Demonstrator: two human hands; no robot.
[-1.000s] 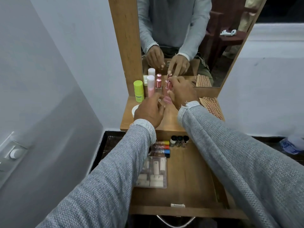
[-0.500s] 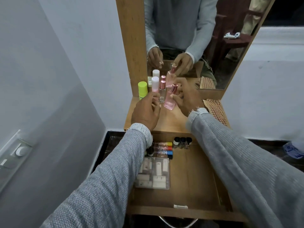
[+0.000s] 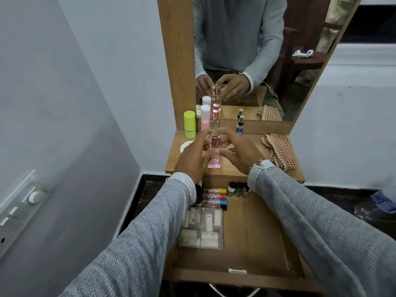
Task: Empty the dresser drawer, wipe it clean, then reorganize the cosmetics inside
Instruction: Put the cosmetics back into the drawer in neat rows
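A pink perfume bottle (image 3: 214, 160) with a rose-gold cap stands upright near the front of the dresser top (image 3: 231, 170). My left hand (image 3: 191, 160) grips it from the left and my right hand (image 3: 239, 151) pinches it from the right, fingers reaching to the cap. Below, the open drawer (image 3: 252, 236) holds a clear case of small tubes (image 3: 201, 229), three tubes with coloured caps (image 3: 215, 196) and small dark-capped jars (image 3: 237, 186). Against the mirror stand a green-capped tube (image 3: 189, 125), a white-capped pink bottle (image 3: 205, 117), a clear rose-capped bottle (image 3: 215, 120) and a small dark spray bottle (image 3: 240, 125).
A checked cloth (image 3: 278, 152) lies at the right end of the dresser top. A white round lid (image 3: 186, 145) shows by my left hand. The wall with a switch panel (image 3: 21, 203) is close on the left. A plastic bottle (image 3: 383, 200) lies on the floor at right.
The pink perfume bottle has come from tilted in my right hand to upright and lower at the front of the top. My left hand has closed in on it.
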